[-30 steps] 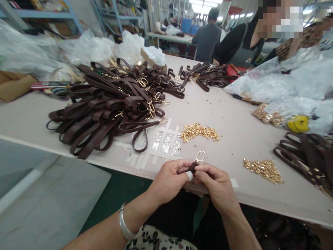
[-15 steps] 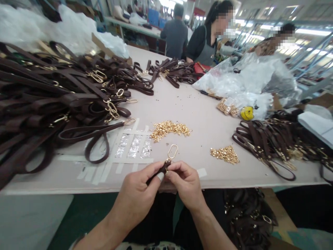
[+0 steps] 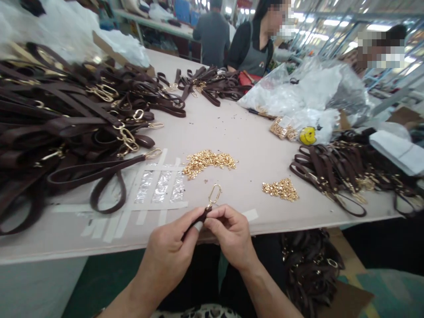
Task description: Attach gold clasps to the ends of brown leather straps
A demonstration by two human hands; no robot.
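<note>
My left hand (image 3: 175, 240) is closed on a dark brown leather strap (image 3: 196, 222) at the table's front edge. A gold oval clasp (image 3: 215, 193) sticks out from the strap's far end, over the tabletop. My right hand (image 3: 230, 234) pinches at the strap's end just below the clasp, its thumb and forefinger pressed together; any small part between them is hidden. Beyond my hands lies a pile of small gold metal pieces (image 3: 210, 161). To the right is a smaller pile of gold pieces (image 3: 281, 190).
Brown straps with gold clasps (image 3: 82, 115) heap up on the left. More finished-looking straps (image 3: 327, 172) lie on the right beside clear plastic bags (image 3: 298, 88). Taped plastic packets (image 3: 162, 185) sit left of my hands. A co-worker (image 3: 253, 39) is across the table.
The view has shifted and tilted slightly, so the table's contents appear farther left. Both hands stay together at the strap's end; the gold glint by my right fingertips no longer shows.
</note>
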